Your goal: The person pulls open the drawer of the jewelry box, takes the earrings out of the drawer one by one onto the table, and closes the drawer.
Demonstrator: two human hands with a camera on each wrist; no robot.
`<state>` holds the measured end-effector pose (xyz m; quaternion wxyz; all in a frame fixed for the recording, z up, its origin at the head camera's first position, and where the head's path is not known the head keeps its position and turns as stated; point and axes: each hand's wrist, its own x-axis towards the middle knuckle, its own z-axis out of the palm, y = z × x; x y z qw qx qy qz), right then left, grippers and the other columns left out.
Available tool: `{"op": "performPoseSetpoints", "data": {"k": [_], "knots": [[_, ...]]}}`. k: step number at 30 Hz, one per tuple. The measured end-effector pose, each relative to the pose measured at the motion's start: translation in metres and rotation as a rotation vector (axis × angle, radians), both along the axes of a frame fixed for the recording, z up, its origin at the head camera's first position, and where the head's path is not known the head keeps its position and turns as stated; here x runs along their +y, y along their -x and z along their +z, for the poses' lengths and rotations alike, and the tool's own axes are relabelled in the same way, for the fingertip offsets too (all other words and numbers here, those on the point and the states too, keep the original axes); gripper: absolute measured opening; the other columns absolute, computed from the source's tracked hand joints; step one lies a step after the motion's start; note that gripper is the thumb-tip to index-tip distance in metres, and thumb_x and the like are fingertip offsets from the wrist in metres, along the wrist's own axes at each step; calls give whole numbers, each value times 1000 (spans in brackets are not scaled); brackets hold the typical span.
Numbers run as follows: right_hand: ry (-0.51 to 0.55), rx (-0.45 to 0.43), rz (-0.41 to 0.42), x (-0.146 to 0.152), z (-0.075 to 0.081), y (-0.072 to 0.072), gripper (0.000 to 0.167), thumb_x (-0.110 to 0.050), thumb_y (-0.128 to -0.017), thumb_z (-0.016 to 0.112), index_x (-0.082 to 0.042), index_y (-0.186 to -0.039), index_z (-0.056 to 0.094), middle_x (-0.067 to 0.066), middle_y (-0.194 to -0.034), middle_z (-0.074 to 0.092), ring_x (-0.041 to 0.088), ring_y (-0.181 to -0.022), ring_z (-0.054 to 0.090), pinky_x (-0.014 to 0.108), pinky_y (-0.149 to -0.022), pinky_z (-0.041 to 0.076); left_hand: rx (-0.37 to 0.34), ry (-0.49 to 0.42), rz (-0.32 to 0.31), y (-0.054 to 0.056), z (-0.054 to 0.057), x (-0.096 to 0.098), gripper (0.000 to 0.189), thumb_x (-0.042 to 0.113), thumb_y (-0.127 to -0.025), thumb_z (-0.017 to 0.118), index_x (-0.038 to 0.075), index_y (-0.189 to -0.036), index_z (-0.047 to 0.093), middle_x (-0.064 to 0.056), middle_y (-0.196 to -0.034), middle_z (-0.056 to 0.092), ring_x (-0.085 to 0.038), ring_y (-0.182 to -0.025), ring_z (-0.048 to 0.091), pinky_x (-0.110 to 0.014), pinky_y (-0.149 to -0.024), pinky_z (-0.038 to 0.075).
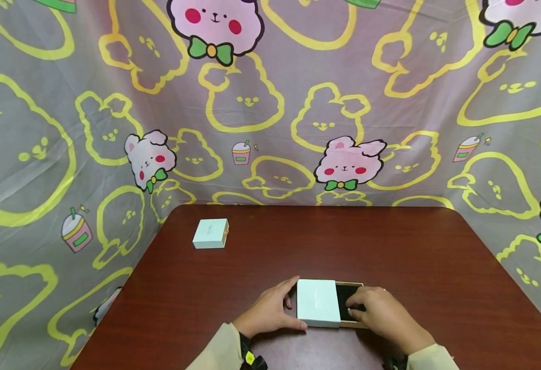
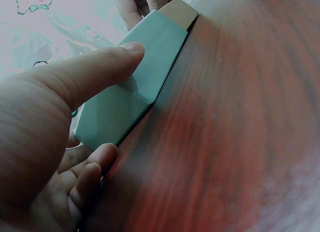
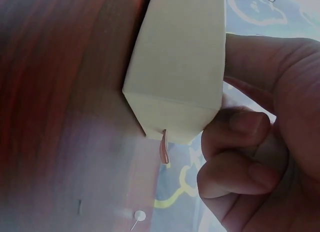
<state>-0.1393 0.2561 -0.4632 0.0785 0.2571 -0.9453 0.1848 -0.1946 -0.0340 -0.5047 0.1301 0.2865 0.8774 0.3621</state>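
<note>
A mint-coloured drawer box (image 1: pixel 318 302) lies on the table with its drawer (image 1: pixel 353 324) slid part way out to the right, showing a black lining. My left hand (image 1: pixel 270 308) grips the sleeve from the left, its thumb (image 2: pixel 112 67) along the near side and other fingers at the left end. My right hand (image 1: pixel 381 311) reaches over the drawer, thumb and forefinger pinching a small shiny piece (image 1: pixel 348 310) close over the lining. In the right wrist view its lower fingers (image 3: pixel 240 177) are curled beside the drawer's pale end, where a ribbon pull (image 3: pixel 164 147) sticks out.
A second mint box (image 1: pixel 210 234), closed, sits at the table's back left. A small round white piece with a thin stem (image 3: pixel 139 216) lies on the table past the drawer's end. Patterned cloth (image 1: pixel 280 103) hangs around the brown table (image 1: pixel 344 241).
</note>
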Motion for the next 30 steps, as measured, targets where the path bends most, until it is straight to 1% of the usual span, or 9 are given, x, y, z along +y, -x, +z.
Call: {"op": "performPoseSetpoints", "data": {"k": [8, 13, 17, 26, 30], "knots": [[31, 44, 26, 2, -5, 3, 9, -13, -77, 81, -20, -81, 76, -13, -83, 66, 9, -78, 63, 35, -68, 51, -5, -1, 1, -1, 1, 0, 110, 62, -67, 81, 19, -154, 30, 12, -83, 54, -4, -72, 50, -29, -74, 41], [25, 38, 20, 2, -6, 3, 9, -13, -77, 81, -18, -81, 76, -14, -83, 65, 9, -79, 63, 36, -68, 51, -12, -5, -4, -1, -1, -1, 110, 63, -67, 81, 20, -154, 30, 12, -83, 54, -4, -72, 50, -28, -72, 41], [26, 23, 23, 1, -4, 2, 9, -11, -77, 80, -18, -81, 76, -13, -83, 65, 9, -79, 63, 36, -69, 51, -10, -16, -8, -1, -1, -2, 109, 62, -67, 81, 19, -154, 30, 12, -84, 54, -4, -72, 50, -28, -71, 41], [60, 46, 50, 0, -4, 1, 10, -10, -77, 80, -18, -82, 76, -13, -84, 66, 8, -79, 63, 33, -68, 51, -18, -3, -5, -1, 0, -2, 109, 63, -67, 80, 21, -154, 29, 12, -84, 54, -4, -73, 50, -28, -71, 41], [56, 50, 43, -1, -5, 1, 11, -10, -77, 80, -18, -83, 76, -13, -84, 65, 7, -79, 63, 34, -68, 51, -10, -4, -5, 0, -1, -1, 109, 62, -67, 81, 21, -154, 30, 12, -84, 54, -4, -73, 50, -29, -70, 41]]}}
